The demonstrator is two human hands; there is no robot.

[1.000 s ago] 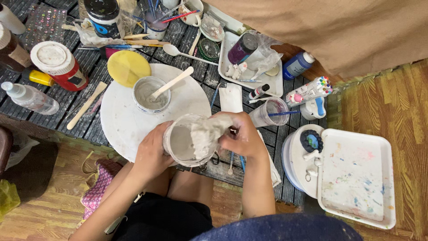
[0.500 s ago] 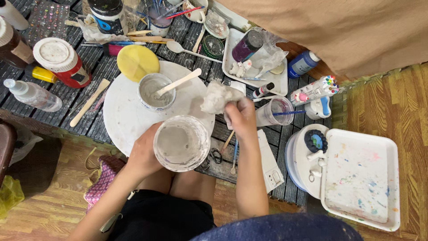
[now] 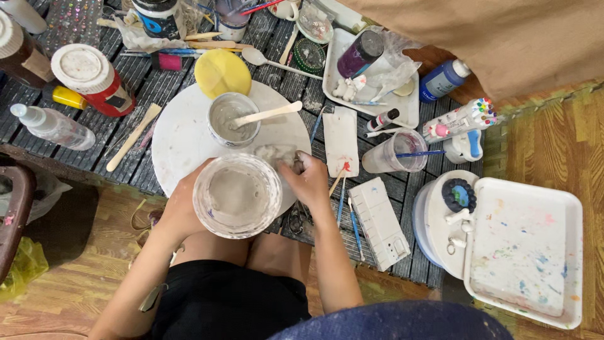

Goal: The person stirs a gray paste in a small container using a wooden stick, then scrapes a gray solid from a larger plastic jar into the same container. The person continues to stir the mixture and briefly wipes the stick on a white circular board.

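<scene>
The left hand point(image 3: 182, 204) holds a clear plastic cup point(image 3: 237, 195) smeared inside with grey-white paste, its fingers wrapped around the cup's far wall from below, so only the back of the hand shows. The cup hangs over the near edge of a round white board point(image 3: 182, 135), the landmark here. The right hand point(image 3: 311, 182) rests at the board's near right edge, fingers curled down onto a crumpled grey rag point(image 3: 275, 154) that lies on the board; whether they pinch it or merely press it cannot be told. Toward the middle of the board stands a small bowl point(image 3: 233, 118) with a wooden stick point(image 3: 267, 114) leaning in it. Just beyond the board lies a yellow lid point(image 3: 222, 73). Left of the board lies a flat wooden stick point(image 3: 133, 136), and farther left a red jar point(image 3: 88, 79) with a white cap.
</scene>
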